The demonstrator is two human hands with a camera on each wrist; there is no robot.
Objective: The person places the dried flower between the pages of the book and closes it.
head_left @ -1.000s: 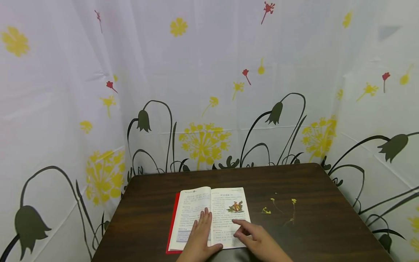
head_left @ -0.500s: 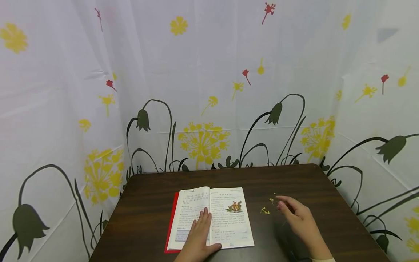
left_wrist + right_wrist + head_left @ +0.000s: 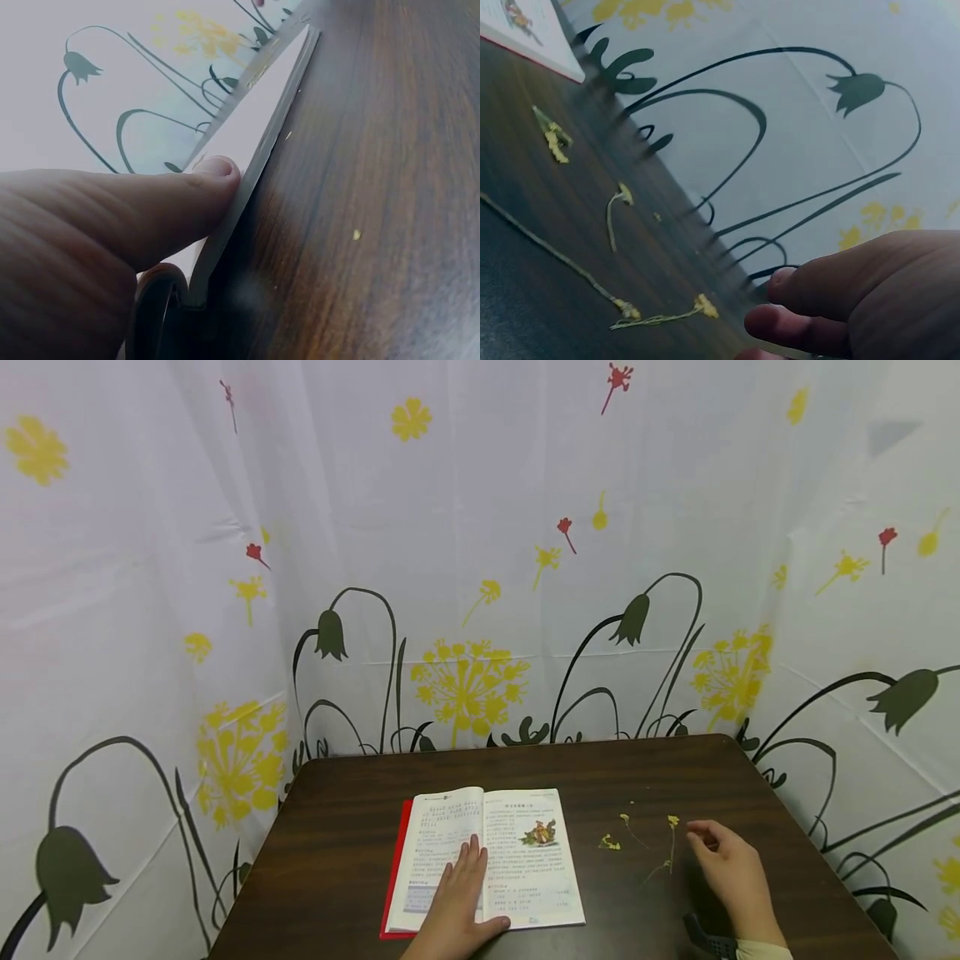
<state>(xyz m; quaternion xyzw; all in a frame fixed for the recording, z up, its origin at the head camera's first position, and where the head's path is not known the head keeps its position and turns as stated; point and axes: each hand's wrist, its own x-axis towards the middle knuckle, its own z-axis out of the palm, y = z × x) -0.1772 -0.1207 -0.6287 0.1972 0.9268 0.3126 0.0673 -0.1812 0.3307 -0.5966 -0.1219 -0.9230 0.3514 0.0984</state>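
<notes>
The left hand is pressing flat, fingers straight, on the open white paper book. The right hand, fingers loose and holding nothing, is nearing the thin dried yellow flower. It looks light and crumbly; pinching its stem seems safest.

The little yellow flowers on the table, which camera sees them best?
The right wrist view: the yellow flowers lie close up, their thin stems and small yellow heads clear on the dark table. The head view shows them tiny, beside the right hand. The left wrist view shows only yellow crumbs.
</notes>
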